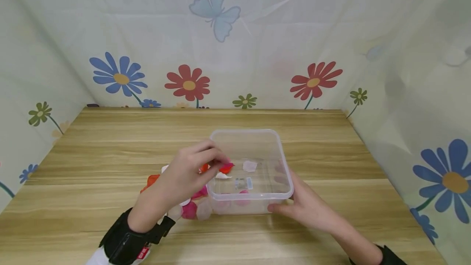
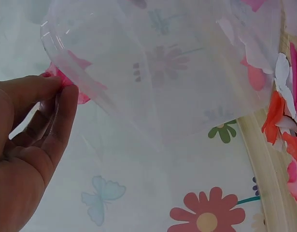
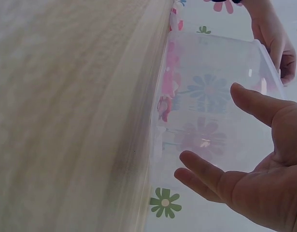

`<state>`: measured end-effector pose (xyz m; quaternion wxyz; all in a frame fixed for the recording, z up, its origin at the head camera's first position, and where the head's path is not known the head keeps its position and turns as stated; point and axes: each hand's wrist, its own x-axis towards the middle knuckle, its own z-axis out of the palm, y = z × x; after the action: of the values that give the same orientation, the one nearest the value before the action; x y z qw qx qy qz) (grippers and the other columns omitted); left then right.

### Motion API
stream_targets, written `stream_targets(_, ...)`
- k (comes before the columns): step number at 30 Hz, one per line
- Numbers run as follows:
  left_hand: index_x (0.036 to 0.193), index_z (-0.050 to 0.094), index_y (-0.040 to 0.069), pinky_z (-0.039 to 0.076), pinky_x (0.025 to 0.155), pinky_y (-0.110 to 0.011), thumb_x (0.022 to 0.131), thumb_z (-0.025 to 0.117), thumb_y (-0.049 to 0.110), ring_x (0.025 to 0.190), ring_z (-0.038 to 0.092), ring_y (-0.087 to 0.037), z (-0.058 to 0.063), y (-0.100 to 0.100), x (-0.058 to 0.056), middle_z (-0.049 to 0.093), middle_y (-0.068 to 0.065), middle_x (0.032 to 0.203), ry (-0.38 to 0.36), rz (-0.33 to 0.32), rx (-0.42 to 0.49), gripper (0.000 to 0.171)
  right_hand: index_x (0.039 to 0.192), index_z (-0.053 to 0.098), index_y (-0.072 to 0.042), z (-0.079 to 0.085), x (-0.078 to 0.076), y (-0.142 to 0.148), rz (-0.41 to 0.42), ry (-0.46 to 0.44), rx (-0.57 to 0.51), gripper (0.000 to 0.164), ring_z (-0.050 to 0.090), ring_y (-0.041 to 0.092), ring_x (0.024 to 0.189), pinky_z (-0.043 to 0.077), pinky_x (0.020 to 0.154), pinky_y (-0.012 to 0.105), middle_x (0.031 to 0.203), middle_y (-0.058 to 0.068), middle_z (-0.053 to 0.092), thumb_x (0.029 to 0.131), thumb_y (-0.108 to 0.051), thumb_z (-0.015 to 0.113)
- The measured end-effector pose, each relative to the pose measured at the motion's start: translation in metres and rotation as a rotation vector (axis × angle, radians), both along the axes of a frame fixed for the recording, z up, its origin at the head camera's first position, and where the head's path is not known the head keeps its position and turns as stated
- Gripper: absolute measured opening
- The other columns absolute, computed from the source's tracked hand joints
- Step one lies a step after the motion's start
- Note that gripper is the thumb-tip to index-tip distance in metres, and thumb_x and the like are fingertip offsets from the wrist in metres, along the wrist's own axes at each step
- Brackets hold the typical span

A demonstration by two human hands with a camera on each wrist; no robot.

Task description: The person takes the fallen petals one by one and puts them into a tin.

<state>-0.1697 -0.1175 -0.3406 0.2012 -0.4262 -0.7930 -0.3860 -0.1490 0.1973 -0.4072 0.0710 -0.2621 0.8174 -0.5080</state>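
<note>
My left hand (image 1: 187,171) pinches a pink artificial petal (image 2: 84,64) between thumb and fingertips at the left rim of a clear plastic box (image 1: 254,196). Inside that box lie several petals, among them a whitish petal (image 1: 250,166) on the floor and a red-orange one near the left wall. Against the box's right side is my right hand (image 1: 307,205), thumb towards the front and the other fingers partly seen through the plastic. The right wrist view has its fingers (image 3: 206,169) extended and spread beside the box wall.
A heap of loose petals (image 1: 189,210) in red, pink and white lies left of the box, partly hidden by my left forearm. The wooden table (image 1: 147,126) meets flower-printed curtains (image 1: 254,52) at the back and sides. My left wrist wears a black strap (image 1: 126,236).
</note>
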Motion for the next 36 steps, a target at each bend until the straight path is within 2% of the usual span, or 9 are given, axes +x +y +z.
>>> stream_targets(7, 0.098, 0.073, 0.004, 0.057, 0.078, -0.022, 0.084, 0.079, -0.009, 0.085, 0.065, -0.011, -0.003, 0.002, 0.001, 0.066, -0.002, 0.098, -0.029, -0.025, -0.046, 0.020, 0.165, 0.014, -0.016, 0.001, 0.000, -0.001, -0.009, -0.005, 0.010, 0.114, 0.047, 0.046, 0.132, 0.051, 0.098, 0.052, 0.154, 0.021, 0.037, 0.079, -0.003, 0.088)
stream_targets(15, 0.100, 0.073, 0.005, 0.057, 0.078, -0.021, 0.085, 0.081, -0.005, 0.085, 0.064, -0.010, -0.003, 0.002, 0.001, 0.065, -0.001, 0.099, -0.052, -0.016, -0.076, 0.020, 0.165, 0.016, -0.016, 0.001, 0.001, -0.001, -0.009, -0.004, 0.005, 0.113, 0.047, 0.046, 0.133, 0.050, 0.098, 0.052, 0.154, 0.017, 0.038, 0.079, -0.003, 0.088)
stream_targets(28, 0.100, 0.072, 0.004, 0.057, 0.078, -0.021, 0.085, 0.079, -0.006, 0.085, 0.064, -0.009, -0.005, -0.001, -0.001, 0.064, -0.001, 0.098, -0.057, -0.027, -0.077, 0.020, 0.164, 0.014, -0.011, 0.001, 0.001, -0.001, -0.018, -0.010, 0.011, 0.113, 0.047, 0.047, 0.133, 0.049, 0.100, 0.052, 0.156, 0.024, 0.035, 0.078, -0.001, 0.087)
stream_targets(32, 0.101, 0.071, 0.006, 0.057, 0.077, -0.022, 0.086, 0.079, -0.004, 0.085, 0.064, -0.009, -0.005, -0.004, -0.002, 0.066, -0.001, 0.098, -0.074, 0.016, -0.063, 0.020, 0.164, 0.014, -0.010, 0.001, 0.002, -0.001, -0.023, -0.010, 0.018, 0.113, 0.046, 0.047, 0.134, 0.049, 0.100, 0.052, 0.156, 0.025, 0.034, 0.079, -0.002, 0.088)
stream_targets(36, 0.104, 0.070, 0.006, 0.058, 0.076, -0.024, 0.088, 0.080, 0.000, 0.085, 0.065, -0.009, -0.005, -0.009, -0.004, 0.067, -0.001, 0.098, -0.100, 0.106, -0.051, 0.020, 0.164, 0.015, -0.012, 0.001, 0.001, -0.001, -0.020, -0.011, 0.017, 0.112, 0.045, 0.047, 0.134, 0.049, 0.100, 0.053, 0.156, 0.024, 0.034, 0.079, -0.003, 0.088)
